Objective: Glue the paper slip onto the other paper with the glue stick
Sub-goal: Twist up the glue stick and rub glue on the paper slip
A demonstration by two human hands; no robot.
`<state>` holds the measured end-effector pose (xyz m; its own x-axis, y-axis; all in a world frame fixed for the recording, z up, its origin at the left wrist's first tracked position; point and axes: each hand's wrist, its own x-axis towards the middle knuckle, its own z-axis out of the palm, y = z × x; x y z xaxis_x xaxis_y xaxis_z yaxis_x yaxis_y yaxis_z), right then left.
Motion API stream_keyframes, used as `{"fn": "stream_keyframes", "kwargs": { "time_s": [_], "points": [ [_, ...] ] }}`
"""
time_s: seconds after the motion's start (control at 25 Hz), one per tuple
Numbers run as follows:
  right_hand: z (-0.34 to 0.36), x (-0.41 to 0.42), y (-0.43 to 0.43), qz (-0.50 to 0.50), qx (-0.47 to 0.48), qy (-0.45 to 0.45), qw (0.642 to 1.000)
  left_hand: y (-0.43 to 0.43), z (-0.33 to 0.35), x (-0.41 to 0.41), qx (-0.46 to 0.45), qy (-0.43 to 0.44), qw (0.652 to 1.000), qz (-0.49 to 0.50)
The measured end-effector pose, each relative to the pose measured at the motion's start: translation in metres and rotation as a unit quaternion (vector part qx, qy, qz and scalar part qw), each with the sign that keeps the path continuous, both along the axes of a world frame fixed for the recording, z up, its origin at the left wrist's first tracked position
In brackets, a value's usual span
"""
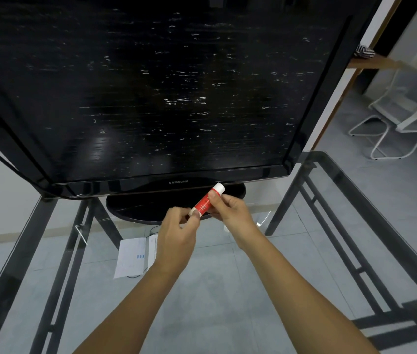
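A red glue stick (203, 204) with a white end pointing up and away is held over the glass table. My right hand (230, 209) grips its red body. My left hand (178, 229) pinches its lower end, where a pale tip shows between the fingers. A white paper (130, 258) with faint print lies flat on the glass, left of my left wrist. A narrower paper slip (152, 247) lies along its right edge, partly hidden by my left hand. A small white object (226, 228), maybe the cap, peeks out under my right wrist.
A large black television (151, 93) on an oval black stand (136, 208) fills the back of the glass table (355, 200). The table's dark metal frame (342, 251) shows through the glass. White chairs (401, 123) stand on the tiled floor at the right.
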<state>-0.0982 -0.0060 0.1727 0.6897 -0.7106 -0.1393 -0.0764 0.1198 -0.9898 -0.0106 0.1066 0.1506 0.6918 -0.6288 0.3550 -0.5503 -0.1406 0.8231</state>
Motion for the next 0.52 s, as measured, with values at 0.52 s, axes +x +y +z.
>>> {"fn": "stream_keyframes", "kwargs": {
  "time_s": [0.52],
  "points": [
    [0.0004,-0.0012,0.0038,-0.003,-0.033,0.005,0.999,0.0061,0.0019,0.0016,-0.044,0.097,0.993,-0.048]
  ]
}}
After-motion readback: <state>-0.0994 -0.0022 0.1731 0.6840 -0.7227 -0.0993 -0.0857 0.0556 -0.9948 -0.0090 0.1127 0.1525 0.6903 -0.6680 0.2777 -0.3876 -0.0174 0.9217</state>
